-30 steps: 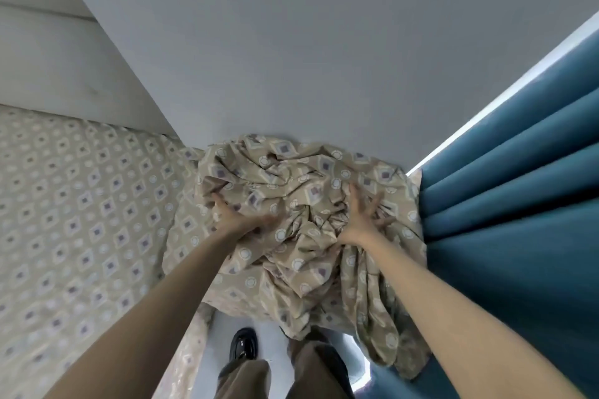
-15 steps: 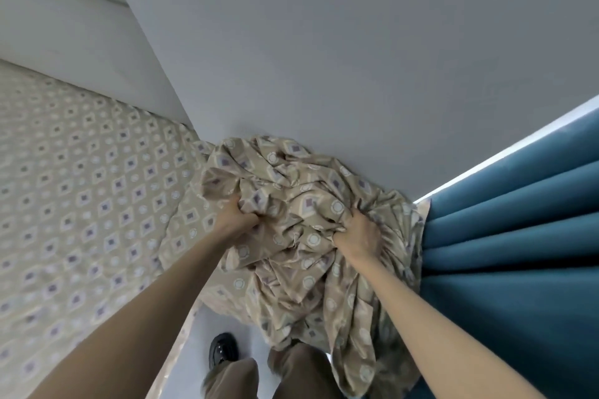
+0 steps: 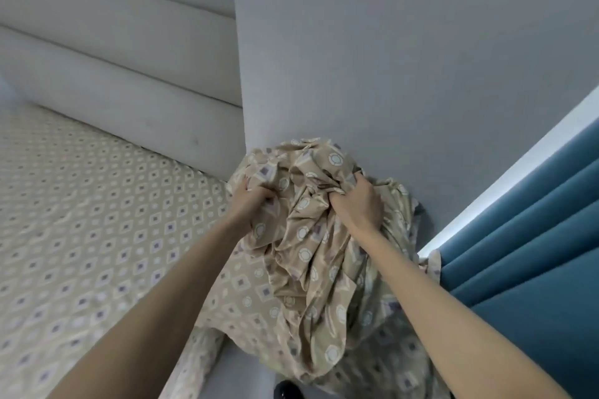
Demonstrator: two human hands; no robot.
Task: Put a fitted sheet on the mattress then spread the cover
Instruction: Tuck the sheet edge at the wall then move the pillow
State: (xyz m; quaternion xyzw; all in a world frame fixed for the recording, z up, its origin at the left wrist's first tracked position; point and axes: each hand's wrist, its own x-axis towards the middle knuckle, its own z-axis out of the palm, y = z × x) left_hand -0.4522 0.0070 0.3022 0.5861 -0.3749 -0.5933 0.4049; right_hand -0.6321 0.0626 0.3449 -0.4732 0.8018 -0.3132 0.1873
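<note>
Cover point(image 3: 308, 236), bunched, 3 o'clock of mattress point(image 3: 97, 220): left hand point(image 3: 249, 201) and right hand point(image 3: 356, 204) each clutch folds. Likely step: spreading; next, lift it across.

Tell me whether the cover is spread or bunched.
Bunched: the cover hangs crumpled beside the bed, gripped by the left hand and right hand.

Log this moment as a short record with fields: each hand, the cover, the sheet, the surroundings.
left hand: grips a fold of the bunched cover
right hand: grips the same bundle, further right
cover state: crumpled, held up in front of the wall, not yet spread
fitted sheet: stretched flat, left of the bundle
headboard: padded, pale, behind the sheet
curtain: blue, pleated, at the right
</note>
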